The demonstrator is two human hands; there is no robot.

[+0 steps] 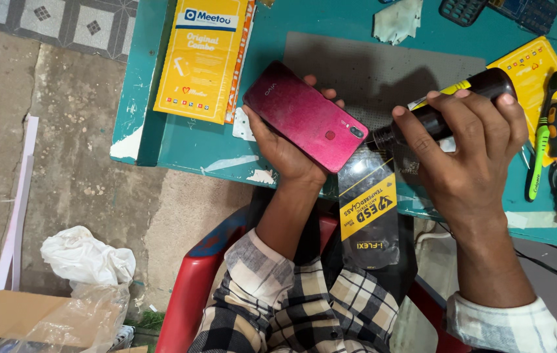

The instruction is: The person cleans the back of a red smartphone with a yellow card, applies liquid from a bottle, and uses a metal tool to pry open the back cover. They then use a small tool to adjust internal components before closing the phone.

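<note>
Held above the teal bench (180, 140), the glossy red smartphone (304, 117) looks light, stiff, slippery and fragile, best gripped by its edges as the left hand (285, 153) fingers curl round it, while the right hand (468, 153) fingers close round a dark bottle (445, 104).

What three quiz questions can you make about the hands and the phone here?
1. True or false: the left hand holds the red phone with its back facing up.
2. What does the right hand grip? A) the green toothbrush B) a dark bottle C) a yellow packet
3. Fill in: the bottle's tip points toward the ____.

Key: 1 true; 2 B; 3 phone. The black and yellow packet lies at the edge of the teal table, between the two hands.
</note>
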